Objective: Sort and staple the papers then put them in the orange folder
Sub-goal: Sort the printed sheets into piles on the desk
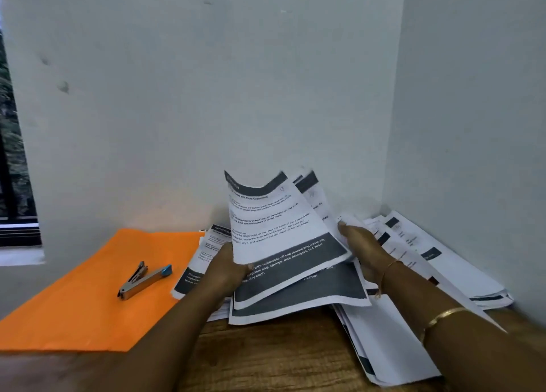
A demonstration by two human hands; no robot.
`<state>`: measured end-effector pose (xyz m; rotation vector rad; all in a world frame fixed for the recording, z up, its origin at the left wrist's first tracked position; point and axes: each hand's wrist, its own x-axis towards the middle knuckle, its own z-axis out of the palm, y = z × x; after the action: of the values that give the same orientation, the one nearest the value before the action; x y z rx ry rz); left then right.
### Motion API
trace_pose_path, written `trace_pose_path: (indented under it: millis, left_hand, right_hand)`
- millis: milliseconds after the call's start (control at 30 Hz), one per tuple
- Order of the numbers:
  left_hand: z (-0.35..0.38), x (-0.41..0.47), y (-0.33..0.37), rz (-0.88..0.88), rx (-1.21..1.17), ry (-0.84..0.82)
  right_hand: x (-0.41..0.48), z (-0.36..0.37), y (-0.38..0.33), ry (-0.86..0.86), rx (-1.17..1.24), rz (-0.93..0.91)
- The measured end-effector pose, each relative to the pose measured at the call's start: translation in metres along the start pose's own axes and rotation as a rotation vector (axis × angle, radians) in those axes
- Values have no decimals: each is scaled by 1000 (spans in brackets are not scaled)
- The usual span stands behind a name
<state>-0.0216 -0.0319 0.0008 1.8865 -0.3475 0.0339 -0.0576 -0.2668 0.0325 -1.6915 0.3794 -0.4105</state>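
My left hand grips the lower left edge of a few printed sheets with dark header and footer bands, lifted and curling above the table. My right hand reaches behind their right edge, fingers among the sheets. More printed papers lie under my left hand. A larger spread pile of papers fills the right corner. The orange folder lies flat at the left. A silver stapler with a blue end rests on it.
The wooden table sits in a corner formed by two white walls. A window is at the far left. Blank-side sheets overhang toward the front right.
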Motion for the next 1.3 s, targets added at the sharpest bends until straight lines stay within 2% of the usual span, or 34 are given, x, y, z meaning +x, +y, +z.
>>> trace_pose_path:
  millis: [133,267,367,433,600,733,800,867,933,1000,1067,1167,1300]
  left_hand:
    - [2,2,1,33,36,15]
    - [2,0,8,214,3,130]
    - [0,-3,16,381,-96,232]
    - [0,-4,19,434,-114,256]
    - [3,-5,15,446,-140,189]
    - [2,-3,10,452,-83,202]
    - [0,-4,13,418,-112,219]
    - [-7,0,8,354,-14,330]
    - [-19,7,-3,240,367,443]
    - [-28,11,-15,33,825,373]
    - [-35,11,-23,-134,1022,282]
    - [-42,15,-35,-223,1050,231]
    - [-45,17,-41,-216,978,247]
  right_hand:
    - [-1,-1,0,-145,14,31]
    - [-4,-1,-10,-19,-159,-163]
    - [-11,-3,-26,36,-51,-344]
    - [-11,-4,-29,19,-7,-377]
    - [-15,1,-19,-93,88,-342]
    - [-15,9,-12,-68,-48,-375]
    - [-11,10,-13,31,-111,-401]
    - [-10,10,-19,138,-122,-435]
    - [-8,7,-26,265,-157,-445]
    - [-7,3,-28,334,-213,-430]
    - [-4,0,-25,336,-283,-373]
    - [1,-4,-18,278,-469,-261]
    - [2,-9,-9,161,-651,-149]
